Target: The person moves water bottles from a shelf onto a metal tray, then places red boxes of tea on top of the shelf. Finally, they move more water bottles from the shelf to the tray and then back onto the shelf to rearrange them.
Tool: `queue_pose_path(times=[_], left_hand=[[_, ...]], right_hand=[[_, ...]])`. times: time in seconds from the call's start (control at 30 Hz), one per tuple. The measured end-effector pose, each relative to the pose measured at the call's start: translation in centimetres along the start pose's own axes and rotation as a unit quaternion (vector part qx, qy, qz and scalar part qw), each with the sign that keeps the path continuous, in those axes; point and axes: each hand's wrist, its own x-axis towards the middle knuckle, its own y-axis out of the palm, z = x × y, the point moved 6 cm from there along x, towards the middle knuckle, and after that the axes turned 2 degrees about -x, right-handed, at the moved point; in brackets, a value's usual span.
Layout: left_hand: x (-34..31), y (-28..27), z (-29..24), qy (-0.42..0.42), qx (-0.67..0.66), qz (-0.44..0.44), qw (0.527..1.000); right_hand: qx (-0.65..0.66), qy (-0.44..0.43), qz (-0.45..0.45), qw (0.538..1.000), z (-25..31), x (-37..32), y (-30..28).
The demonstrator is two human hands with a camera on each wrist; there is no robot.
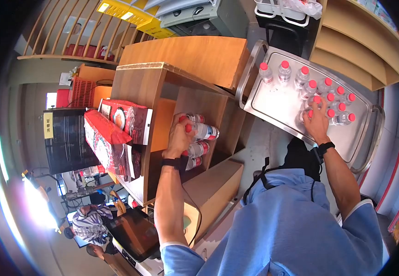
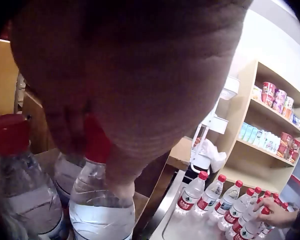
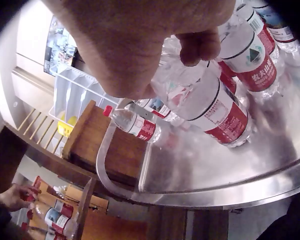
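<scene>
In the head view my left hand reaches into a brown wooden shelf unit. Its fingers grip a clear water bottle at the red-capped neck; the left wrist view shows the same bottle with the thumb against its shoulder. Another red-capped bottle stands beside it, and more bottles sit in that compartment. My right hand is over the metal cart, its fingers round the top of a water bottle with a red and white label. The hand hides that bottle's cap in the right wrist view.
Several red-capped bottles stand grouped on the cart, inside its raised rim and tubular handles. Red packages lie on top of the shelf unit. An orange-brown cabinet is beyond it, and beige shelving borders the cart's far side.
</scene>
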Motion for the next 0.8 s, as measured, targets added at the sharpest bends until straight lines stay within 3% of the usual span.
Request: queue_pose_path(times=[0.23, 0.43, 0.6, 0.73, 0.8], left_hand=[[-0.6, 0.8, -0.1, 0.023, 0.007, -0.037, 0.999], [-1.3, 1.4, -1.4, -0.030, -0.022, -0.001, 0.999], [-2.2, 1.8, -2.0, -0.023, 0.075, -0.017, 0.997], [-2.5, 2.1, -2.0, -0.022, 0.072, -0.037, 0.996], [-2.4, 2.2, -1.5, -0.077, 0.035, -0.046, 0.995]], right_hand=[[0.001, 0.019, 0.014, 1.000, 0.0, 0.0, -0.2], [-0.006, -0.001, -0.002, 1.000, -0.1, -0.1, -0.1], [-0.008, -0.008, -0.005, 1.000, -0.3, -0.1, 0.0], [0.004, -0.020, -0.011, 1.000, -0.4, -0.2, 0.0], [0.004, -0.024, -0.014, 1.000, -0.5, -0.2, 0.0]])
